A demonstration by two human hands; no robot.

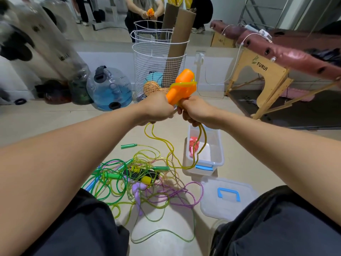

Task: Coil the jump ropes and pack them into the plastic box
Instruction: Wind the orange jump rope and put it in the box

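My left hand [156,109] and my right hand [195,111] together grip the two orange handles [181,87] of a jump rope, held up in front of me. Its yellow cord is wound around the handles near the top, and the rest of the yellow cord [171,152] hangs in loops below my hands, partly draped over the clear plastic box [219,154]. A pink rope [193,146] lies inside the box. On the floor sits a tangled pile of jump ropes [136,178] in green, purple, yellow and black.
The box's clear lid with a blue handle [228,194] lies on the floor at the right. A white wire basket [158,71] with cardboard tubes stands ahead, a blue water jug [110,89] to its left, a folding massage table [276,52] at right. A mirror beyond reflects me.
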